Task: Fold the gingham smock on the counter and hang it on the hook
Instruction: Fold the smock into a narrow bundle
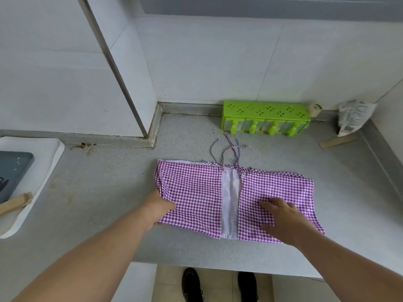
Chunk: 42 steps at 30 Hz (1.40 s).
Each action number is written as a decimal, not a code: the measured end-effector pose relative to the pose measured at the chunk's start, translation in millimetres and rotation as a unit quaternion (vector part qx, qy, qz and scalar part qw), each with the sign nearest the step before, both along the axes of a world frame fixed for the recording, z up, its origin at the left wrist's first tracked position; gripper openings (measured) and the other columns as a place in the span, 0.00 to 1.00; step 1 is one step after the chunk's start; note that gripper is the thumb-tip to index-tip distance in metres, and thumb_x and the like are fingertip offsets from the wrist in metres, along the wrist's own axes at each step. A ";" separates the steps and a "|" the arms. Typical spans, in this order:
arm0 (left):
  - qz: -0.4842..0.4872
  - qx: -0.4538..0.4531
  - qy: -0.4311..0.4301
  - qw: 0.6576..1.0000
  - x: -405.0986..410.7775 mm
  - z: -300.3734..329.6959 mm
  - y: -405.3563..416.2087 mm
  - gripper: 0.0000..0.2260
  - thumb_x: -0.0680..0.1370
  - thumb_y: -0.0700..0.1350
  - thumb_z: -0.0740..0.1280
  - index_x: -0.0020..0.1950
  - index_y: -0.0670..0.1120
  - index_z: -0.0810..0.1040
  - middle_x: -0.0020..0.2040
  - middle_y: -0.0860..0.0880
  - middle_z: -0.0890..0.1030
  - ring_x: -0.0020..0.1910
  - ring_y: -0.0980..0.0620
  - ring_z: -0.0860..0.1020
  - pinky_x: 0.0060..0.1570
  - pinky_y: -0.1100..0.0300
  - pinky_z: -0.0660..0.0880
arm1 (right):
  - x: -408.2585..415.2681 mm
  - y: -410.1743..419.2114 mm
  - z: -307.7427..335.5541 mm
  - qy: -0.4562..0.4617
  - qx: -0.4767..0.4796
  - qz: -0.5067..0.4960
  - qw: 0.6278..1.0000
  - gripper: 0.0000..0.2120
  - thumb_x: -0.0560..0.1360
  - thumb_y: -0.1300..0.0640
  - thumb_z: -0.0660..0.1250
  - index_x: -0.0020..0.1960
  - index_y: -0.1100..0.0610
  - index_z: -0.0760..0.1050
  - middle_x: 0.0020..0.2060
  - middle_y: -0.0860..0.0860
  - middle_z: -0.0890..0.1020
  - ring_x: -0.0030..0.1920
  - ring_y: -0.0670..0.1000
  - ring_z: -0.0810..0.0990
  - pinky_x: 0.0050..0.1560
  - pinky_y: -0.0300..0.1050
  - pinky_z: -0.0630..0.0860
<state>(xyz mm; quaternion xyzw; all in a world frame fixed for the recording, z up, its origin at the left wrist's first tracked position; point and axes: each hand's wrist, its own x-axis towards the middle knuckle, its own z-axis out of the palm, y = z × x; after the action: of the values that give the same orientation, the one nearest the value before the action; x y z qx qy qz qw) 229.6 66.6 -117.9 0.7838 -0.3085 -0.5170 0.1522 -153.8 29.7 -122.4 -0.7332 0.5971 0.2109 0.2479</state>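
The gingham smock (196,192), purple-and-white checked, lies flat on the grey counter (104,192) with both sides folded inward. A strip of white lining shows down its middle. Its thin ties trail toward the back wall. My left hand (158,207) is at the smock's left edge with its fingers tucked under the cloth, gripping the fold. My right hand (281,219) rests flat on the right panel, fingers spread and palm down. No hook is in view.
A green plastic rack (265,116) stands at the back against the wall. A white bag (353,116) and a wooden strip (337,141) lie in the far right corner. At the left edge sits a white tray (43,171) with a dark item on it.
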 end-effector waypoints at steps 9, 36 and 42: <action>-0.152 -0.129 -0.025 0.980 -68.1 101.8 -63.1 0.25 0.79 0.41 0.69 0.75 0.52 0.71 0.62 0.52 0.81 0.58 0.51 0.80 0.54 0.54 0.78 | -32.0 -23.1 3.7 -0.115 0.027 -0.008 0.993 0.23 0.82 0.48 0.65 0.76 0.39 0.68 0.80 0.41 0.64 0.78 0.49 0.65 0.78 0.50 0.62; -0.361 -0.002 -0.244 0.900 -220.2 -15.4 -68.4 0.46 0.73 0.64 0.74 0.83 0.60 0.51 0.85 0.51 0.42 0.83 0.39 0.58 0.79 0.40 0.65 | -81.2 -6.6 -0.2 -0.142 -0.039 -0.321 0.935 0.39 0.77 0.38 0.69 0.80 0.50 0.55 0.76 0.55 0.66 0.72 0.60 0.73 0.69 0.58 0.76; -0.308 -0.003 -0.198 0.930 -210.8 -27.2 -68.0 0.43 0.74 0.65 0.72 0.81 0.65 0.50 0.85 0.53 0.46 0.82 0.39 0.60 0.78 0.38 0.67 | -89.0 -10.7 3.3 -0.229 0.001 -0.432 0.872 0.23 0.80 0.52 0.68 0.73 0.55 0.71 0.61 0.54 0.82 0.43 0.47 0.82 0.37 0.40 0.81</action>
<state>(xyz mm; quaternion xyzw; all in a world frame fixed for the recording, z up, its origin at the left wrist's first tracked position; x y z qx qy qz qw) 18.8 -1.3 -145.1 0.7360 -0.5603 -0.3721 -0.0768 -242.8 19.0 -119.1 -0.4297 0.7806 -0.0906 0.4448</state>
